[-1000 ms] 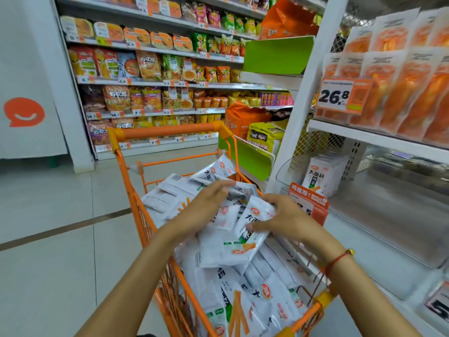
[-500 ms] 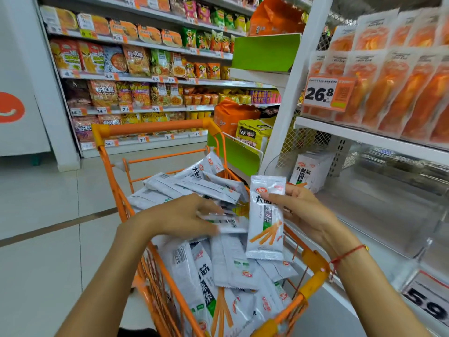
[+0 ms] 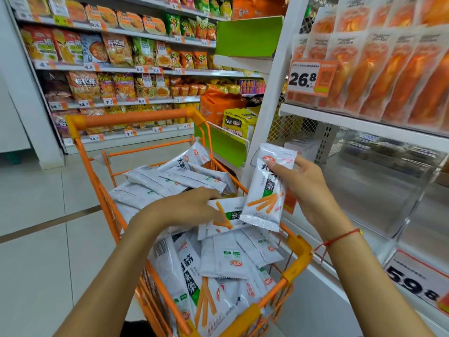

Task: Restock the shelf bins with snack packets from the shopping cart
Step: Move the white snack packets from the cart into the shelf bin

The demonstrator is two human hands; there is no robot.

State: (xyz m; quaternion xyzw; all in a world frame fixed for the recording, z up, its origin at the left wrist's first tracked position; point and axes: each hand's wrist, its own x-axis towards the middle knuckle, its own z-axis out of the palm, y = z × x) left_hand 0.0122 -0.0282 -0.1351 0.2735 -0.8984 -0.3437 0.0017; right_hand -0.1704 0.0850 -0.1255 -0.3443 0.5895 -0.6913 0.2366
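Head view: right hand point(image 3: 306, 188) pinching packet point(image 3: 266, 188) by top, left hand point(image 3: 192, 207) grasping another point(image 3: 227, 216) over cart point(image 3: 297, 249); loose pinch risks dropping.

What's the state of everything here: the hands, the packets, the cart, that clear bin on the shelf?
Right hand: holds one white packet upright above the cart's edge.
Left hand: grips another packet on the pile.
Cart: heaped with white packets.
Clear bin: looks mostly empty; contents blurred.
Upper shelf: filled with orange packs.
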